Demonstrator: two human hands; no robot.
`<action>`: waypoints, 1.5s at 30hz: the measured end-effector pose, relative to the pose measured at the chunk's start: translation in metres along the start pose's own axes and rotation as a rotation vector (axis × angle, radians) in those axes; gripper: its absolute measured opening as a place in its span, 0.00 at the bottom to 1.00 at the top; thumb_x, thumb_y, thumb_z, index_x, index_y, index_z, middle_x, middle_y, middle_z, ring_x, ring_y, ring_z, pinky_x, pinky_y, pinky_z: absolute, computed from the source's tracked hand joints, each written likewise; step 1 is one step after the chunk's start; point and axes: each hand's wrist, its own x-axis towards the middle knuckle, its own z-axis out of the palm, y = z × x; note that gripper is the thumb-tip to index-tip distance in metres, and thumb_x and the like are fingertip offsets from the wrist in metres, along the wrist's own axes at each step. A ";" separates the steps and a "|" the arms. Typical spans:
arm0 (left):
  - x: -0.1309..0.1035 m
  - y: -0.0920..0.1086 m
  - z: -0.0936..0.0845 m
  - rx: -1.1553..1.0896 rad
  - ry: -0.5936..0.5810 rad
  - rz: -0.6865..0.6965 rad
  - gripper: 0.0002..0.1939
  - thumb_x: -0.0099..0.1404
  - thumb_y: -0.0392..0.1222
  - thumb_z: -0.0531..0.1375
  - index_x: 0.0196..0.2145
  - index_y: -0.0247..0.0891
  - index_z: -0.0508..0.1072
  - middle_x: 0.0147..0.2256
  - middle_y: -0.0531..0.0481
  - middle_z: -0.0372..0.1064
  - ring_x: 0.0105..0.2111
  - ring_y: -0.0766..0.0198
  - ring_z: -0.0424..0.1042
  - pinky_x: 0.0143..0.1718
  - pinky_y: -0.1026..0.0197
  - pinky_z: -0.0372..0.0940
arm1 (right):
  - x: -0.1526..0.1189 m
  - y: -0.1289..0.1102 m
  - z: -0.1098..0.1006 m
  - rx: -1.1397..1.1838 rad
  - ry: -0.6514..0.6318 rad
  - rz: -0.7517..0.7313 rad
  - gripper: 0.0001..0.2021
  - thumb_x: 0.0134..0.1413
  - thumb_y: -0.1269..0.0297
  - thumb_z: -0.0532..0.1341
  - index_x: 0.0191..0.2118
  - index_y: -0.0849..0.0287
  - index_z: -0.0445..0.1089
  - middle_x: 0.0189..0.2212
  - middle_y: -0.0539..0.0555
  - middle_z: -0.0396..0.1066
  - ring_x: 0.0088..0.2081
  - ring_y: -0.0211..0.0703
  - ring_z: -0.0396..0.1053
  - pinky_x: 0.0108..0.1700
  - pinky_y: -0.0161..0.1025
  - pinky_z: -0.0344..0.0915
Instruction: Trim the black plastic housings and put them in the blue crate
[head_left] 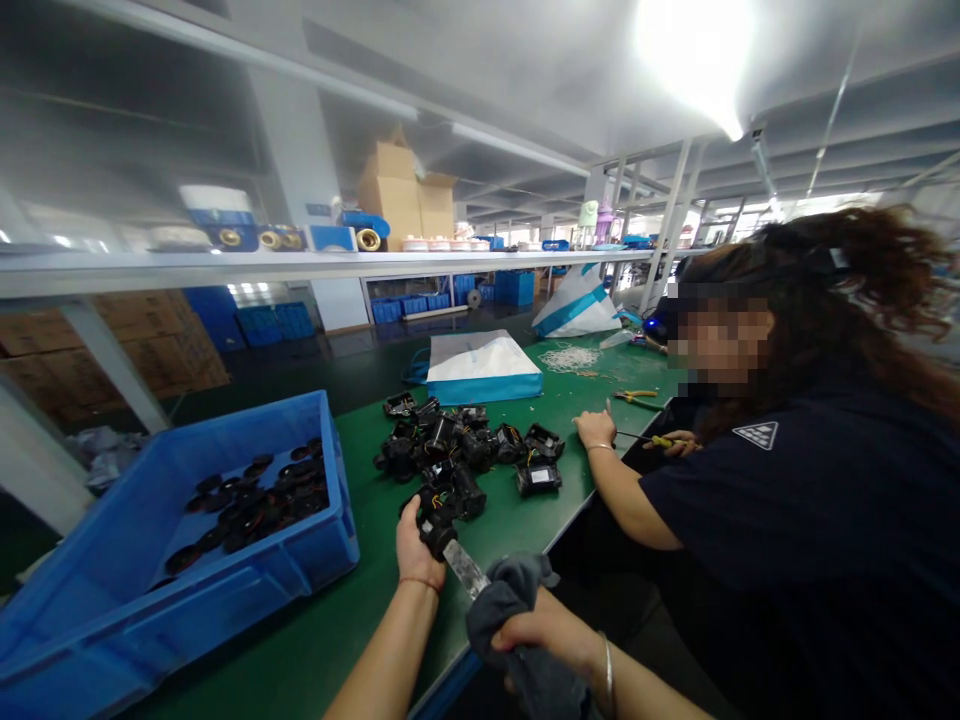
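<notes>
Near the front edge of the green workbench (pixel 300 640), my left hand (pixel 417 555) is closed round a black plastic housing (pixel 436 532) with yellow wires. My right hand (pixel 551 632) grips a flat-bladed metal tool (pixel 466 570) whose handle end is wrapped in dark grey cloth (pixel 510 600). The blade's far end meets the round black end of the housing; whether it goes inside I cannot tell. Just beyond my left hand lies a heap of similar black housings (pixel 469 440), some showing yellow wires. One housing with a white label (pixel 538 478) sits at the heap's right side.
At left stands a blue crate (pixel 255 580) holding many black round pieces (pixel 259 505). Behind the heap is a white-and-blue bag (pixel 484 365). To the right, a co-worker (pixel 795 500) holds a yellow-handled screwdriver (pixel 660 441) near pliers (pixel 637 396). A shelf (pixel 300 265) crosses above.
</notes>
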 end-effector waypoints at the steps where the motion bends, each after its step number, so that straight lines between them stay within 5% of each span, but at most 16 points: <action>1: -0.001 0.000 0.000 0.016 0.039 0.041 0.06 0.61 0.39 0.58 0.28 0.36 0.66 0.18 0.53 0.66 0.15 0.67 0.65 0.15 0.67 0.59 | -0.002 -0.003 -0.002 -0.091 0.046 -0.054 0.21 0.30 0.64 0.60 0.39 0.56 0.61 0.26 0.47 0.67 0.30 0.45 0.70 0.36 0.40 0.67; 5: -0.001 -0.003 -0.001 0.167 0.223 0.170 0.11 0.56 0.42 0.65 0.30 0.36 0.66 0.24 0.52 0.68 0.19 0.65 0.68 0.18 0.64 0.63 | -0.010 -0.017 -0.010 -0.727 0.173 -0.208 0.18 0.41 0.75 0.61 0.43 0.60 0.69 0.44 0.60 0.71 0.46 0.54 0.70 0.51 0.47 0.64; 8: -0.002 -0.005 -0.005 0.258 0.327 0.139 0.19 0.50 0.48 0.70 0.29 0.37 0.64 0.24 0.52 0.65 0.20 0.63 0.68 0.19 0.61 0.65 | -0.012 -0.031 -0.012 -1.117 0.252 -0.238 0.23 0.53 0.80 0.51 0.52 0.59 0.69 0.51 0.70 0.66 0.49 0.61 0.69 0.49 0.57 0.64; 12: -0.009 0.000 -0.002 0.152 0.278 0.091 0.14 0.55 0.43 0.65 0.30 0.38 0.61 0.23 0.55 0.64 0.20 0.65 0.67 0.21 0.62 0.65 | -0.016 -0.046 -0.017 -1.345 0.297 -0.272 0.26 0.57 0.79 0.47 0.58 0.55 0.64 0.53 0.72 0.65 0.48 0.61 0.70 0.45 0.53 0.67; 17: -0.018 0.009 0.003 -0.071 0.229 0.222 0.07 0.54 0.35 0.61 0.29 0.37 0.64 0.24 0.56 0.63 0.22 0.67 0.66 0.22 0.65 0.62 | -0.026 -0.036 -0.027 -1.330 0.336 -0.324 0.19 0.54 0.76 0.54 0.51 0.58 0.69 0.49 0.65 0.69 0.41 0.50 0.74 0.44 0.45 0.70; 21: -0.018 0.020 0.000 -0.178 0.029 0.210 0.10 0.52 0.39 0.61 0.33 0.39 0.65 0.28 0.56 0.67 0.27 0.64 0.69 0.25 0.62 0.64 | -0.034 -0.030 -0.024 -0.709 0.300 -0.562 0.11 0.49 0.65 0.63 0.40 0.58 0.71 0.42 0.58 0.73 0.47 0.50 0.70 0.57 0.47 0.63; 24: -0.018 0.048 -0.001 -0.118 -0.169 0.312 0.19 0.46 0.41 0.68 0.36 0.40 0.66 0.32 0.55 0.70 0.32 0.64 0.71 0.31 0.62 0.66 | -0.032 -0.044 -0.008 -0.333 0.208 -0.554 0.17 0.41 0.58 0.67 0.39 0.58 0.70 0.40 0.57 0.75 0.46 0.52 0.70 0.56 0.50 0.63; 27: -0.017 0.096 -0.006 -0.015 -0.280 0.507 0.24 0.41 0.43 0.72 0.36 0.37 0.69 0.32 0.55 0.72 0.32 0.67 0.70 0.34 0.66 0.64 | -0.018 -0.066 0.015 -0.245 0.106 -0.546 0.18 0.39 0.58 0.67 0.39 0.59 0.69 0.40 0.57 0.76 0.44 0.51 0.72 0.55 0.49 0.65; 34: 0.005 0.199 -0.039 0.039 -0.246 0.601 0.26 0.39 0.44 0.74 0.35 0.37 0.68 0.30 0.54 0.73 0.29 0.65 0.72 0.32 0.63 0.67 | 0.049 -0.117 0.072 -0.772 0.083 -0.916 0.19 0.46 0.70 0.59 0.48 0.61 0.68 0.46 0.58 0.75 0.49 0.46 0.72 0.55 0.43 0.66; 39: 0.023 0.225 -0.052 0.011 -0.208 0.636 0.23 0.41 0.43 0.73 0.34 0.34 0.70 0.29 0.53 0.74 0.29 0.66 0.73 0.32 0.65 0.68 | 0.087 -0.147 0.105 -0.974 0.024 -0.996 0.13 0.48 0.72 0.58 0.41 0.59 0.73 0.44 0.57 0.75 0.50 0.48 0.70 0.56 0.43 0.63; 45: 0.033 0.243 -0.045 -0.079 -0.224 0.631 0.15 0.51 0.39 0.68 0.35 0.32 0.72 0.31 0.49 0.76 0.30 0.64 0.74 0.31 0.63 0.69 | 0.107 -0.160 0.118 -1.242 0.115 -0.905 0.12 0.43 0.72 0.61 0.38 0.62 0.75 0.38 0.61 0.74 0.38 0.51 0.73 0.41 0.42 0.67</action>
